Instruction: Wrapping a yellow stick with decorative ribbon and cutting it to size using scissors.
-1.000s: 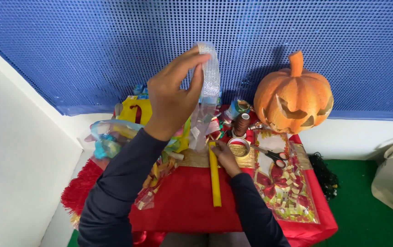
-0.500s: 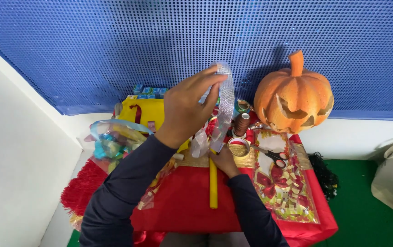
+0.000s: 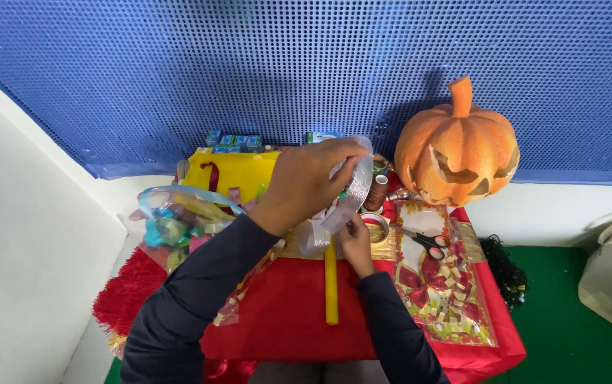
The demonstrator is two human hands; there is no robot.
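Observation:
My left hand [image 3: 307, 179] is raised over the small red table [image 3: 285, 320], fingers closed on a strip of silvery translucent ribbon [image 3: 354, 188] that curves down in a loop. My right hand [image 3: 354, 233] sits lower, just under the left, pinching the lower end of the same ribbon near the table top. A long yellow stick [image 3: 331, 288] lies on the red cloth directly below both hands. Both arms wear dark sleeves.
A carved orange pumpkin [image 3: 457, 151] stands at the back right. Scissors [image 3: 423, 240] lie on a patterned red-and-gold sheet [image 3: 441, 291]. A yellow bag [image 3: 231, 174], a clear bag of coloured ribbons [image 3: 178, 220], tape rolls [image 3: 376, 229] and small boxes crowd the back. A blue perforated wall is behind.
My left hand has come down and to the right with the ribbon, from high above the table to just over my right hand. The ribbon now curls in a loop.

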